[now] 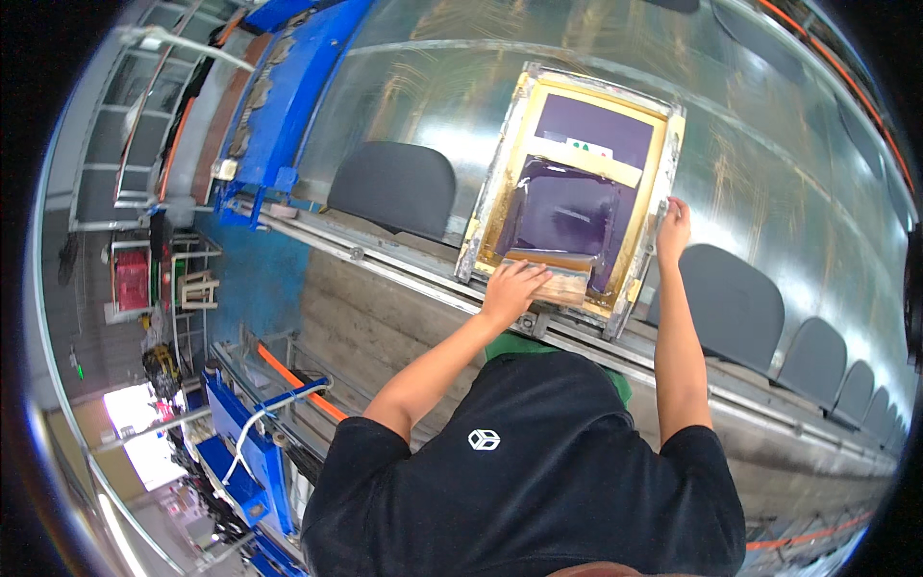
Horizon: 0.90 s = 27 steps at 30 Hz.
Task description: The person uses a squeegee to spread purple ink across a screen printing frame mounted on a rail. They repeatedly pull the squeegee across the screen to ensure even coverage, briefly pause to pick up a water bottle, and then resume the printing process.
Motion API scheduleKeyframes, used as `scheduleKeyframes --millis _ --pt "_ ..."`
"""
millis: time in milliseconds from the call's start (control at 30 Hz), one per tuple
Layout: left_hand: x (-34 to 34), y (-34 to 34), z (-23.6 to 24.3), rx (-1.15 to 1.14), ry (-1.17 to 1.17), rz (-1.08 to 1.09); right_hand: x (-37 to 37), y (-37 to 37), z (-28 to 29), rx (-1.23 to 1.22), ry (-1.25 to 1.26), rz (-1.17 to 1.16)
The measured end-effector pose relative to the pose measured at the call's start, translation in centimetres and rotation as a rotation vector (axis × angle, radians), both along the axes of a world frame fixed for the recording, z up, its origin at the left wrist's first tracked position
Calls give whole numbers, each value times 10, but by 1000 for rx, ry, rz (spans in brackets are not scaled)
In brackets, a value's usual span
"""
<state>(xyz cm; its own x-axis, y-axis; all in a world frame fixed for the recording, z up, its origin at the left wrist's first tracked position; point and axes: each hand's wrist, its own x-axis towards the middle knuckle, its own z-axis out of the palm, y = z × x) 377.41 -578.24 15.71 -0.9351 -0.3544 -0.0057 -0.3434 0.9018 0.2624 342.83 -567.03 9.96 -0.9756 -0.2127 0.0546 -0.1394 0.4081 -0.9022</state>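
A screen printing frame (659,151) with yellow tape and purple mesh lies on the long metal table (413,87). Dark ink (562,207) shows on the mesh below a strip of pale tape. My left hand (514,284) is closed on a wooden-handled squeegee (562,284) at the frame's near end. My right hand (673,226) is closed on the frame's right edge, at a narrow metal piece.
Dark grey rounded panels (389,188) (716,308) line the table beside the frame. A metal rail (356,255) runs along the near edge. Blue machinery (279,111) stands at upper left, more (236,428) at lower left. A concrete aisle (365,337) lies below.
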Motion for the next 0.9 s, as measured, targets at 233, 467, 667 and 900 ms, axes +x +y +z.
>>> scheduleKeyframes --millis 233,467,667,900 --pt "-50 -33 23 -122 13 -100 2 2 20 60 37 -39" --pt "-172 -113 44 112 25 8 9 8 41 69 -57 -39" --pt "-69 -32 11 -98 22 -82 12 15 44 101 -131 -64" --pt "-145 -83 44 128 38 62 14 19 40 69 -78 -58"
